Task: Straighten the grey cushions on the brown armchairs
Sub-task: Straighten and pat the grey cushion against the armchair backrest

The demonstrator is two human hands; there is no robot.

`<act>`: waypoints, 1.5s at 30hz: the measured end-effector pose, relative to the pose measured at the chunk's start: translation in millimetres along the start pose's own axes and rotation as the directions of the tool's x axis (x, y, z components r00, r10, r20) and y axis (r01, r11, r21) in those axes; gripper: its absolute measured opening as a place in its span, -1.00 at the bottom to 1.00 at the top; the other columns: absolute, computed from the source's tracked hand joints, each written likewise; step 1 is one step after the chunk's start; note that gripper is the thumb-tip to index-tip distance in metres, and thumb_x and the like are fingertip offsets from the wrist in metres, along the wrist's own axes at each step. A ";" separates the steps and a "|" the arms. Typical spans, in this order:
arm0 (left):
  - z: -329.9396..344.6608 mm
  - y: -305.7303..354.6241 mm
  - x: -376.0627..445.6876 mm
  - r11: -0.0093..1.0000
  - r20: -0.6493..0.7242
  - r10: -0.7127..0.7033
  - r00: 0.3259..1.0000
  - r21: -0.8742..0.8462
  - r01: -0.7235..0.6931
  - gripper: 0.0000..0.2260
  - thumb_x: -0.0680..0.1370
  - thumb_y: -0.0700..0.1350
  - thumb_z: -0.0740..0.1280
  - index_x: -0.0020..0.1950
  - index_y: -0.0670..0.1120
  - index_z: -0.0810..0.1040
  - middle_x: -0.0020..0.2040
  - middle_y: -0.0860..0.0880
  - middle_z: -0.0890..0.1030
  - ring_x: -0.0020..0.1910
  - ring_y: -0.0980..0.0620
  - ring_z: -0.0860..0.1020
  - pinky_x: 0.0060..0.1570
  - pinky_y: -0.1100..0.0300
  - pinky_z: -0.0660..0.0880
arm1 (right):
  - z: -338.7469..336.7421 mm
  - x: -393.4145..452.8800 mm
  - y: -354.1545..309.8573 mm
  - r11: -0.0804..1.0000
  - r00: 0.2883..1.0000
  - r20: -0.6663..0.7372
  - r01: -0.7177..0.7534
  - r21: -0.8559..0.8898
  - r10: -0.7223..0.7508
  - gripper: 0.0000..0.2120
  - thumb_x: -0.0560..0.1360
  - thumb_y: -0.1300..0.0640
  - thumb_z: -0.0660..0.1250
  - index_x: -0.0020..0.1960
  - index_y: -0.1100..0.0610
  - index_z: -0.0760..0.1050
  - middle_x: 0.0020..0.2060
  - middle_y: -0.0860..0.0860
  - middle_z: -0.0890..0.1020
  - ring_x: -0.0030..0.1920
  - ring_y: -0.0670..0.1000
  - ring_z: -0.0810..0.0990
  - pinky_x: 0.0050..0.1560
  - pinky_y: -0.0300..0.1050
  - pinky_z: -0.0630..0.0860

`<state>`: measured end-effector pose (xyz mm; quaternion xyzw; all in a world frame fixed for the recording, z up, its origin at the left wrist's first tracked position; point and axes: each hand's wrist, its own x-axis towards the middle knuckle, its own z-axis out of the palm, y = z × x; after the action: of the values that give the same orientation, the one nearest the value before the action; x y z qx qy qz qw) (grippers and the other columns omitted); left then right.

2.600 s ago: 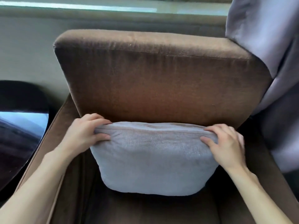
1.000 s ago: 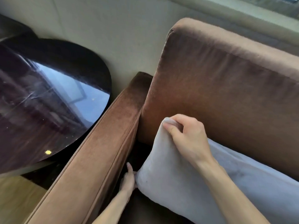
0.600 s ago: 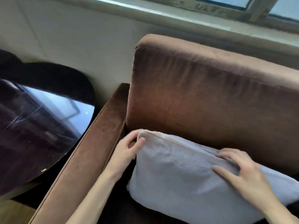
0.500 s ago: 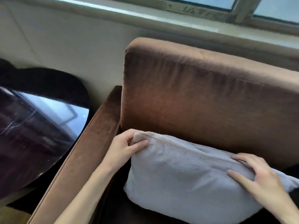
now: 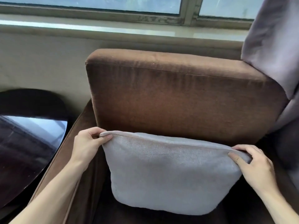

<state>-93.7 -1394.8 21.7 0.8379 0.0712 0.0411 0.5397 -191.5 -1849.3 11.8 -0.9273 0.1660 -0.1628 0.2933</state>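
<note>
Under the window (image 5: 129, 5), the velvety brown armchair (image 5: 178, 97) held a soft, fuzzy grey cushion (image 5: 169, 172), upright against its backrest, long axis left-right. The left hand (image 5: 87, 143) and right hand (image 5: 257, 165) each pinched a top corner.

Both forearms are bare to the frame edge, with no sleeves, rings or watch visible.

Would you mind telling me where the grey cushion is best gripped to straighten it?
Probably the two top corners of the grey cushion, from above and in front: it stands against the backrest, seam edge up, where the left hand and right hand pinch it.
</note>
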 end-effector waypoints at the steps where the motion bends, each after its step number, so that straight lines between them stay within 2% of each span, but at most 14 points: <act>1: -2.2 0.4 1.2 1.000 0.005 -0.002 1.000 0.029 0.001 -0.93 0.40 -0.13 0.57 -0.19 0.03 0.73 -0.25 0.00 0.73 -0.15 -0.02 0.67 0.00 0.03 0.56 | -0.8 -1.4 6.4 0.998 0.999 0.002 -0.042 0.043 0.042 -0.84 0.45 0.25 0.48 -0.06 0.03 0.62 -0.10 -0.04 0.65 0.02 0.05 0.56 0.02 -0.27 0.38; 5: -4.3 0.5 2.9 0.998 -0.022 -0.052 0.998 0.025 0.053 -0.90 0.37 -0.08 0.56 -0.15 -0.03 0.72 -0.24 -0.12 0.71 -0.18 -0.07 0.64 0.04 -0.17 0.57 | -14.9 3.5 18.1 0.998 0.995 -0.091 -0.036 0.042 0.040 -0.84 0.45 0.31 0.46 -0.15 0.06 0.61 -0.19 0.04 0.66 -0.14 -0.02 0.56 -0.08 -0.58 0.31; 8: 0.8 4.3 -4.4 0.994 -0.097 -0.098 0.990 0.031 0.101 -0.87 0.35 -0.04 0.56 -0.16 -0.02 0.71 -0.25 -0.14 0.68 -0.20 -0.06 0.59 -0.04 -0.02 0.54 | -16.1 5.4 15.8 0.992 0.991 -0.127 -0.015 0.124 0.031 -0.92 0.44 0.28 0.48 -0.13 0.12 0.66 -0.22 -0.03 0.66 -0.13 -0.21 0.56 -0.08 -0.60 0.31; 10: 6.8 10.5 -8.4 0.967 -0.136 -0.038 0.990 0.246 0.071 -0.94 0.41 -0.06 0.55 -0.19 0.05 0.70 -0.21 -0.07 0.68 -0.11 -0.09 0.60 -0.06 0.01 0.53 | -11.7 0.9 26.3 0.959 0.990 -0.102 -0.068 0.277 0.099 -0.88 0.47 0.21 0.47 -0.05 0.02 0.66 -0.13 -0.09 0.69 -0.05 -0.29 0.60 -0.03 -0.56 0.39; 14: 35.2 41.6 -26.5 0.696 -0.197 0.313 0.929 0.713 -0.084 -0.82 0.45 -0.19 0.40 -0.05 0.06 0.68 -0.02 -0.07 0.60 0.14 -0.24 0.44 0.07 -0.15 0.41 | 6.6 -25.1 61.9 0.721 0.960 0.044 -0.239 0.650 0.278 -0.66 0.63 0.34 0.20 0.30 0.04 0.52 0.19 -0.09 0.66 0.22 -0.16 0.60 0.26 -0.28 0.52; 19: 138.7 84.5 -48.9 0.684 0.307 0.522 0.796 0.407 -0.605 -0.75 0.51 0.08 0.27 0.10 0.07 0.64 0.06 0.07 0.63 0.14 -0.08 0.54 0.08 -0.06 0.46 | 52.1 -62.4 106.4 0.724 0.842 0.325 -0.537 0.433 0.430 -0.47 0.49 0.57 0.18 0.11 -0.04 0.50 0.13 0.00 0.63 0.26 0.08 0.57 0.26 -0.02 0.55; 22: 215.0 109.5 -62.4 0.619 0.665 0.384 0.641 0.330 -0.713 -0.48 0.49 0.36 0.26 0.34 0.10 0.50 0.27 0.11 0.55 0.29 0.02 0.46 0.21 -0.02 0.41 | 80.1 -77.7 116.1 0.781 0.738 0.523 -0.592 0.198 0.427 -0.49 0.40 0.56 0.30 0.11 0.01 0.49 0.01 -0.04 0.60 0.22 0.08 0.56 0.14 -0.23 0.41; 25: 268.2 128.8 -70.6 0.487 0.779 0.237 0.581 0.422 -0.765 -0.29 0.38 0.46 0.31 0.43 0.14 0.39 0.34 0.09 0.48 0.33 0.00 0.39 0.26 -0.03 0.32 | 102.9 -91.0 117.9 0.797 0.636 0.645 -0.601 0.068 0.424 -0.56 0.41 0.49 0.35 -0.01 -0.05 0.44 -0.16 -0.12 0.55 -0.04 -0.08 0.53 -0.23 -0.47 0.40; 27: 284.4 135.3 -69.4 0.438 0.768 0.237 0.595 0.462 -0.771 -0.33 0.36 0.44 0.35 0.34 0.10 0.48 0.23 0.08 0.55 0.26 0.00 0.45 0.19 -0.03 0.36 | 118.8 -100.3 125.7 0.780 0.616 0.630 -0.625 0.025 0.473 -0.56 0.39 0.49 0.38 -0.14 -0.07 0.42 -0.25 -0.14 0.53 -0.09 -0.04 0.53 -0.23 -0.36 0.45; 31: 289.1 129.5 -62.5 0.407 0.676 0.445 0.588 0.432 -0.805 -0.62 0.43 0.32 0.37 -0.11 0.00 0.56 -0.12 0.09 0.60 -0.03 0.05 0.58 -0.08 0.10 0.38 | 145.9 -113.9 154.1 0.823 0.665 0.540 -0.559 -0.097 0.516 -0.92 0.50 0.13 0.37 -0.11 -0.04 0.52 -0.07 -0.02 0.69 0.10 0.04 0.66 0.02 -0.11 0.50; 34: 283.2 116.2 -56.4 0.298 0.562 0.647 0.515 0.436 -0.849 -0.56 0.44 0.38 0.21 -0.28 0.01 0.50 -0.32 0.09 0.56 -0.26 0.08 0.58 -0.24 0.09 0.46 | 141.2 -116.7 154.4 0.801 0.653 0.498 -0.576 -0.162 0.571 -0.67 0.62 0.01 0.23 0.35 0.03 0.50 0.34 0.02 0.57 0.41 0.03 0.48 0.34 -0.13 0.41; 36: 281.6 110.0 -56.4 0.263 0.551 0.666 0.503 0.458 -0.849 -0.54 0.46 0.40 0.17 -0.27 0.03 0.52 -0.33 0.09 0.55 -0.27 0.10 0.58 -0.25 0.09 0.47 | 136.7 -113.0 151.9 0.802 0.648 0.511 -0.576 -0.156 0.565 -0.61 0.64 0.01 0.21 0.43 0.08 0.45 0.38 0.04 0.53 0.45 0.03 0.44 0.38 -0.16 0.37; 41: 271.3 108.6 -72.3 0.308 0.554 0.597 0.581 0.510 -0.803 -0.53 0.57 0.38 0.11 0.01 0.05 0.59 -0.08 0.13 0.63 -0.05 0.10 0.59 -0.05 0.08 0.47 | 123.6 -103.3 156.9 0.841 0.666 0.569 -0.534 -0.089 0.483 -0.76 0.44 0.09 0.45 0.11 0.02 0.63 0.05 0.02 0.72 0.20 0.03 0.64 -0.04 -0.25 0.49; 45: 235.7 77.6 -100.5 0.287 0.386 0.745 0.544 0.550 -0.784 -0.70 0.67 0.08 0.23 0.23 -0.05 0.62 0.22 0.03 0.64 0.19 0.00 0.60 0.21 0.02 0.46 | 105.5 -104.2 136.1 0.865 0.872 0.099 -0.489 0.110 0.480 -0.74 0.39 0.36 0.40 0.06 0.19 0.63 0.05 0.21 0.66 0.10 0.23 0.64 0.05 -0.16 0.40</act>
<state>-152.7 -1654.7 -4.4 0.9007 -0.3422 0.2422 0.1141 -271.2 -1860.8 -172.6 -0.8397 0.3721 -0.0628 0.3906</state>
